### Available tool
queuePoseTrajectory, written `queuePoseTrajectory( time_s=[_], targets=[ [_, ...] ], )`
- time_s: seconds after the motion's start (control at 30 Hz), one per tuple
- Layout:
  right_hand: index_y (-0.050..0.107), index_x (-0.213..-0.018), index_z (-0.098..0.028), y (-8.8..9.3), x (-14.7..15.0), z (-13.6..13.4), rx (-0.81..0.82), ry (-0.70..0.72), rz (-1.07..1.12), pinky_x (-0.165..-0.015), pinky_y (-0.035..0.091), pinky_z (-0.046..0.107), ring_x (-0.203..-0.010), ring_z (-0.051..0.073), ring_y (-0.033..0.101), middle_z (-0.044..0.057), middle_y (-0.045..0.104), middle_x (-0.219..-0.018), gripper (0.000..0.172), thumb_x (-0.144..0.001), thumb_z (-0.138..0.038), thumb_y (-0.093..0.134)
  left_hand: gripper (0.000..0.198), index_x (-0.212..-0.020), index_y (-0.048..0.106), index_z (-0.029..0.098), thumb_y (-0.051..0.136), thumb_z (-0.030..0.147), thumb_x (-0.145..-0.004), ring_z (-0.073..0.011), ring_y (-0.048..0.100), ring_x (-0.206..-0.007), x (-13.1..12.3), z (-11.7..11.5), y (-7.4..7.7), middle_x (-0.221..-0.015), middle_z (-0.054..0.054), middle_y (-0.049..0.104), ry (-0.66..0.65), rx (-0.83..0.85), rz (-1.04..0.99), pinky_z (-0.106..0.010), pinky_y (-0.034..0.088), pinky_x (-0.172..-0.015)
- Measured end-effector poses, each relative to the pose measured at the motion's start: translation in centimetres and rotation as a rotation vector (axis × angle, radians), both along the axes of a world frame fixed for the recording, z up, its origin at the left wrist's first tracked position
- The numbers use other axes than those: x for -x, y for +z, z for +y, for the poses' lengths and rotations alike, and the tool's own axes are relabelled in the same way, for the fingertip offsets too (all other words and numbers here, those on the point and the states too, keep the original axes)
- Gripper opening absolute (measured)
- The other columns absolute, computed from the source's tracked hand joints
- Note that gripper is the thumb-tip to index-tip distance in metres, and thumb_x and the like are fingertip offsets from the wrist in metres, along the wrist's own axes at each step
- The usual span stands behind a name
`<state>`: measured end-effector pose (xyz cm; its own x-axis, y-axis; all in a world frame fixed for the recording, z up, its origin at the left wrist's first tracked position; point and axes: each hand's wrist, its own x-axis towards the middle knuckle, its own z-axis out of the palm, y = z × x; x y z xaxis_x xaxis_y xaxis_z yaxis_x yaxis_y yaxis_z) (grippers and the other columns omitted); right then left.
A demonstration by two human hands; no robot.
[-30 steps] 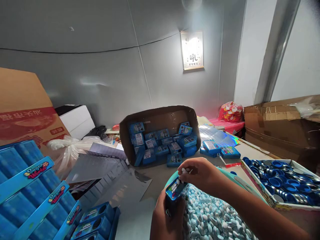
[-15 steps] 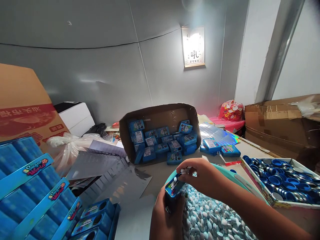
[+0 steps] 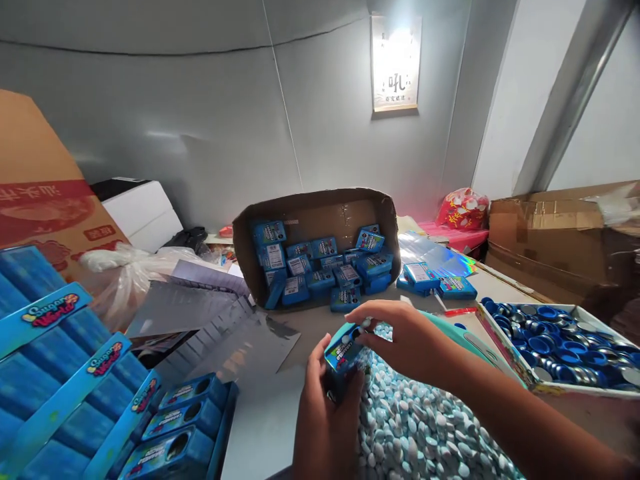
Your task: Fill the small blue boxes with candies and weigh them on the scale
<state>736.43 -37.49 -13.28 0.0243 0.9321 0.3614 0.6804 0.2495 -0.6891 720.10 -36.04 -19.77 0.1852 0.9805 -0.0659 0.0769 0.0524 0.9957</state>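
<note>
my left hand (image 3: 325, 413) grips the small blue box (image 3: 342, 349) by its sides; my right hand (image 3: 405, 340) pinches candies (image 3: 367, 323) at its top. it looks light, thin-walled, easily crushed.

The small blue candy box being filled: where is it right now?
In the head view, the small blue candy box sits low and centre, gripped by the left hand, with the right hand at its opening, above the teal basin of blue-white candies.

We see a grey table (image 3: 265, 427) bearing an open cardboard box (image 3: 315, 213), silver sheets (image 3: 200, 320), a basin of candies (image 3: 425, 427) and a tray of caps (image 3: 560, 333).
</note>
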Motion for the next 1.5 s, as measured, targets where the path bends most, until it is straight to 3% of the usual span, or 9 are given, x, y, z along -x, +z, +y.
queuePoseTrajectory(
  time_s=[0.2,0.4,0.5,0.63,0.73,0.97,1.2,1.37,1.5],
  targets=[
    [0.073,-0.109,-0.023,-0.4,-0.1,0.1,-0.005,0.05,0.021,-0.097,0.052,0.035,-0.106,0.019,0.069,0.003,0.076,-0.112,0.029,-0.088,-0.012,0.057,0.081,-0.148,0.036,0.028,0.073,0.043,-0.078,-0.0273,0.068,-0.109,0.0,-0.1,0.0,-0.124,-0.011,0.067,0.036,0.031,-0.006,-0.046,0.046,-0.105],
    [0.072,-0.108,-0.022,-0.1,-0.4,0.4,-0.069,0.141,0.058,-0.087,0.054,0.029,-0.097,0.016,0.069,0.003,0.075,-0.107,0.025,-0.093,-0.014,0.053,0.08,-0.147,0.038,0.025,0.072,0.043,-0.077,-0.0284,0.066,-0.112,0.1,-0.2,0.5,-0.125,-0.012,0.067,0.034,0.051,0.048,-0.042,0.05,-0.102],
    [0.072,-0.11,-0.02,-0.1,-0.3,0.5,-0.141,0.181,0.073,-0.09,0.053,0.028,-0.101,0.014,0.067,0.005,0.073,-0.11,0.028,-0.097,-0.014,0.047,0.078,-0.145,0.042,0.024,0.072,0.045,-0.076,-0.0285,0.066,-0.112,0.1,-0.1,0.5,-0.127,-0.012,0.066,0.042,0.039,0.079,-0.041,0.051,-0.099],
    [0.073,-0.114,-0.022,0.1,-0.4,0.5,-0.131,0.276,-0.132,-0.099,0.049,0.036,-0.112,0.018,0.062,0.007,0.068,-0.122,0.033,-0.098,-0.012,0.046,0.068,-0.137,0.048,0.025,0.074,0.039,-0.075,-0.0288,0.061,-0.122,-0.1,-0.1,0.2,-0.135,-0.011,0.062,0.061,0.015,0.05,-0.041,0.048,-0.104],
    [0.074,-0.112,-0.021,0.1,-0.7,0.6,-0.079,0.305,-0.224,-0.097,0.05,0.037,-0.109,0.019,0.063,0.008,0.069,-0.121,0.037,-0.092,-0.006,0.047,0.066,-0.137,0.048,0.025,0.073,0.042,-0.078,-0.0282,0.06,-0.124,0.1,-0.2,-0.1,-0.135,-0.01,0.062,0.025,0.013,0.023,-0.042,0.047,-0.105],
    [0.076,-0.096,-0.021,-0.1,-2.1,0.5,-0.089,0.239,-0.218,-0.086,0.053,0.032,-0.095,0.019,0.067,0.007,0.071,-0.108,0.034,-0.09,-0.011,0.044,0.059,-0.139,0.048,0.026,0.07,0.04,-0.086,-0.0249,0.061,-0.122,0.9,-0.3,-0.7,-0.134,-0.01,0.062,-0.108,-0.106,-0.017,-0.039,0.047,-0.107],
    [0.065,-0.124,-0.023,-1.5,-2.8,1.1,-0.021,0.035,-0.161,-0.101,0.05,0.044,-0.114,0.027,0.065,0.009,0.07,-0.122,0.04,-0.102,-0.037,0.034,0.057,-0.132,0.051,0.023,0.074,0.03,-0.081,-0.0214,0.067,-0.105,0.5,-0.3,0.1,-0.119,-0.009,0.068,0.034,-0.226,-0.061,-0.035,0.053,-0.096],
    [0.061,-0.132,-0.025,-3.1,-2.5,0.8,0.266,0.181,-0.424,-0.097,0.05,0.046,-0.113,0.031,0.065,0.011,0.063,-0.132,0.042,-0.097,-0.043,0.048,0.053,-0.115,0.052,0.021,0.081,0.031,-0.071,-0.0182,0.069,-0.09,5.7,1.9,2.7,-0.103,-0.003,0.069,0.277,-0.342,-0.003,-0.03,0.055,-0.084],
    [0.07,-0.118,-0.028,-3.0,-1.1,0.1,0.422,0.355,-0.551,-0.093,0.049,0.041,-0.112,0.032,0.064,0.009,0.066,-0.123,0.032,-0.087,-0.036,0.065,0.046,-0.105,0.052,0.021,0.078,0.03,-0.068,-0.0162,0.064,-0.076,12.0,4.2,2.5,-0.084,0.003,0.063,0.222,-0.259,0.207,-0.026,0.052,-0.069]
  ],
)
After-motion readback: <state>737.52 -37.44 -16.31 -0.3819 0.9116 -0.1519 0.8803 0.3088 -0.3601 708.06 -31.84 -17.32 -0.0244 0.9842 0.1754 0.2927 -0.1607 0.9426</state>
